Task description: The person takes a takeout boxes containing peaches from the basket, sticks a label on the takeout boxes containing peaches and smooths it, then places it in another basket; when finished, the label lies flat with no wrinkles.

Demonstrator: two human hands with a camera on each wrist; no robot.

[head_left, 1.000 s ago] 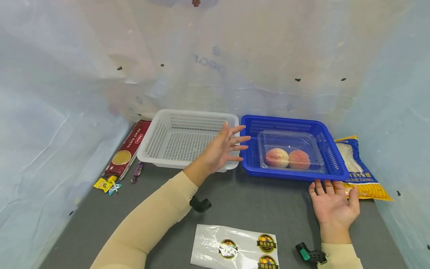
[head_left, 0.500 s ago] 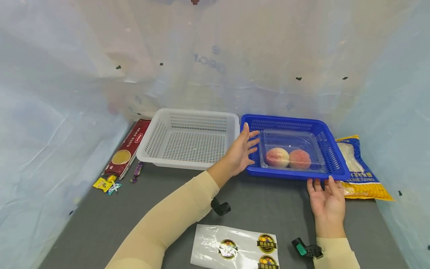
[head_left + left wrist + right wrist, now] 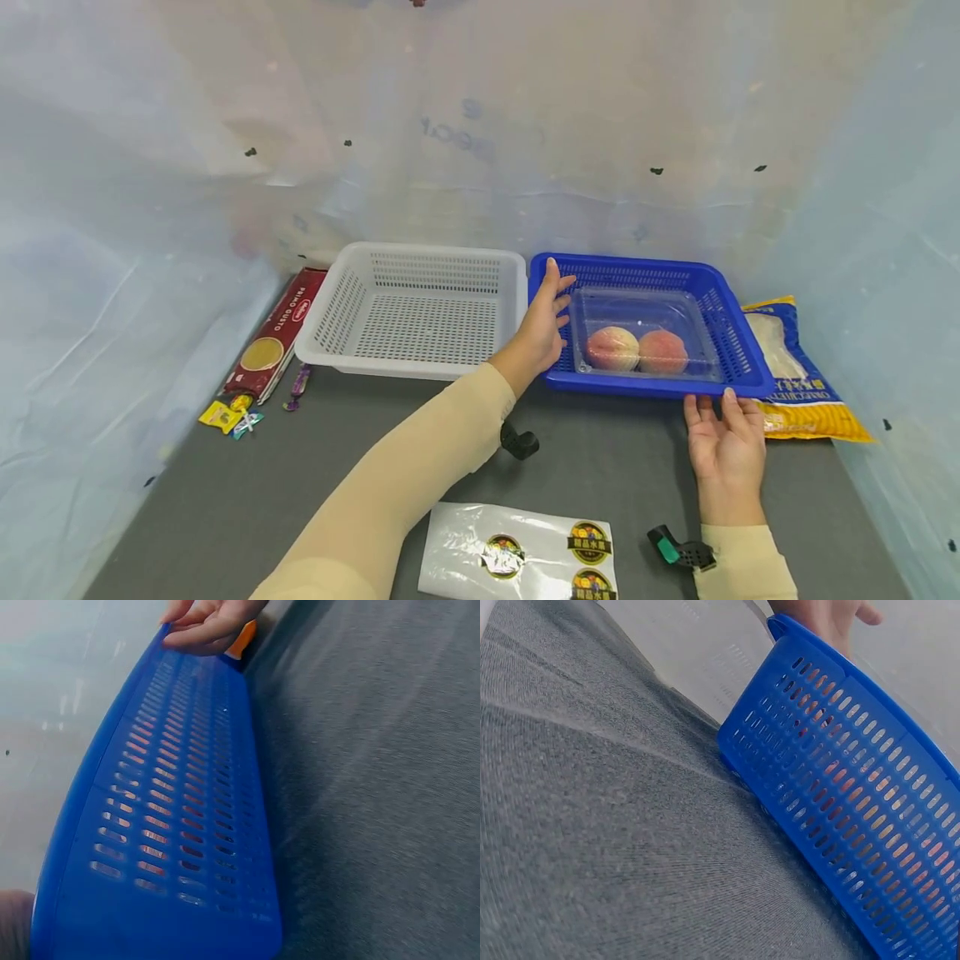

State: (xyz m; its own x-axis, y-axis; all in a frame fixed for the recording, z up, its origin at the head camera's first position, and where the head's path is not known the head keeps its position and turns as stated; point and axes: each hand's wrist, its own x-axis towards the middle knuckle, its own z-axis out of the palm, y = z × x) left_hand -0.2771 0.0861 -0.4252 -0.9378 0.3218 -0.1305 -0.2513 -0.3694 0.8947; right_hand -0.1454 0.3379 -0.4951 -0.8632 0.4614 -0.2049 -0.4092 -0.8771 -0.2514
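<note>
In the head view, a blue basket [image 3: 652, 387] stands at the right with a clear plastic box [image 3: 637, 304] inside it. Two peaches [image 3: 612, 348] show through the box's lid. My left hand [image 3: 542, 329] lies at the basket's left rim, fingers spread and reaching over into it, thumb pointing up. My right hand [image 3: 726, 454] is palm up at the front rim near the right corner; its thumb and fingers pinch the rim, as the left wrist view also shows. From the right wrist, the basket's slotted wall [image 3: 855, 772] and part of my left hand [image 3: 821, 619] appear.
Left of the blue basket stands a white basket [image 3: 412, 367]. A red pasta pack [image 3: 273, 337] and several wrapped candies [image 3: 221, 415] lie beyond it. A blue-and-yellow bag [image 3: 813, 408] lies at the far right. A silvery bag with round labels [image 3: 517, 550] lies in front.
My left hand has moved right, from over the white basket's right side to the blue basket's left rim. My right hand has shifted slightly left and its thumb has come onto the front rim.
</note>
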